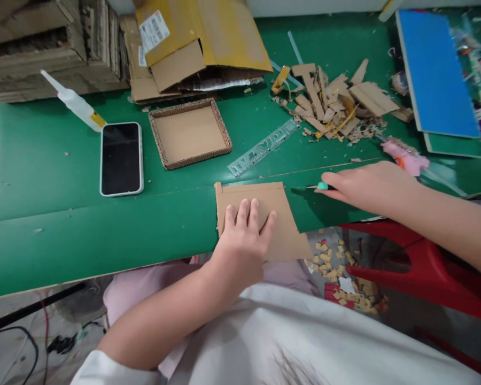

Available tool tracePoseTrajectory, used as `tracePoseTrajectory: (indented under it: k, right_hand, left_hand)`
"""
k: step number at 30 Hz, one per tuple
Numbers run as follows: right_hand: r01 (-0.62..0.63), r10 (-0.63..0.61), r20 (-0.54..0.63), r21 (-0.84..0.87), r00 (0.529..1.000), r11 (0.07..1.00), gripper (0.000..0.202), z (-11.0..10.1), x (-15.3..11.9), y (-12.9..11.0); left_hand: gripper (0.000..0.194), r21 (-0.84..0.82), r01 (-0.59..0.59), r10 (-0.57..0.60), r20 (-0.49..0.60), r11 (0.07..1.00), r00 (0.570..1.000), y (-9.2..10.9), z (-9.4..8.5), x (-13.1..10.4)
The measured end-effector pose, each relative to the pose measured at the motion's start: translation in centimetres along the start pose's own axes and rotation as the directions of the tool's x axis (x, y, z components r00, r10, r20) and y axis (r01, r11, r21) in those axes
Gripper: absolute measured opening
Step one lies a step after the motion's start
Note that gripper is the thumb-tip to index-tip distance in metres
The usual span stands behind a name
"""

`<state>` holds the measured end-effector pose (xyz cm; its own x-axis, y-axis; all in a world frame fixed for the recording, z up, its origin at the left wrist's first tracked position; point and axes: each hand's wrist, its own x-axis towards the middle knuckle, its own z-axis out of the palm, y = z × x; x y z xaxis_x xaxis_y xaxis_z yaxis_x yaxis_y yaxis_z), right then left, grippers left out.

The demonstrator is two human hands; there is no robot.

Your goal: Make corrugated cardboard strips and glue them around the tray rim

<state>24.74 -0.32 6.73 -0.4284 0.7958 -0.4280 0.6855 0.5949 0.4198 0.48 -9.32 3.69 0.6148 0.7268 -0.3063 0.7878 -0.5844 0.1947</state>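
My left hand lies flat with its fingers spread on a piece of brown cardboard. That piece sits at the table's front edge and juts past it towards me. A straight line runs along its far side, and its left edge looks ragged. Just right of the cardboard, my right hand is closed around a slim craft knife with a green part near its thin tip. The tip points left, apart from the cardboard; most of the handle is hidden in my fingers.
Beyond the cardboard are a clear ruler, a shallow cardboard tray, a phone and a white bottle. Scraps are heaped at the back right, near a pink glue gun and blue board. A red stool stands right.
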Motion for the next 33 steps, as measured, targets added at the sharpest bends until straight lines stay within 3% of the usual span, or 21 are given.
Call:
tracePoseTrajectory:
  k: [6,13,19,26,33]
  right_hand:
    - [-0.026,0.039,-0.126,0.099,0.991,0.995,0.042,-2.6,2.1,-2.3]
    - [0.235,-0.225,-0.089,0.121,0.970,0.965,0.036,-7.3,6.3,-6.7]
    - [0.266,-0.260,-0.068,0.107,0.963,0.958,0.038,-7.4,7.4,-7.7]
    - [0.287,-0.283,-0.055,0.120,0.958,0.950,0.027,-8.2,7.1,-8.3]
    - [0.290,-0.285,-0.064,0.104,0.956,0.951,0.028,-8.0,7.2,-8.1]
  left_hand:
    - [0.089,-0.049,0.007,0.000,0.141,0.999,0.990,-0.1,-0.9,0.6]
    - [0.079,-0.083,0.001,0.010,0.132,0.997,0.991,-0.5,-1.9,0.6]
    - [0.081,-0.083,0.001,0.015,0.190,0.997,0.982,-0.5,-2.3,0.7]
    - [0.077,-0.058,-0.010,0.014,0.056,0.998,0.998,-0.4,-1.0,0.4]
    - [0.081,-0.054,0.001,0.001,0.036,0.999,0.999,-0.5,-0.9,0.3]
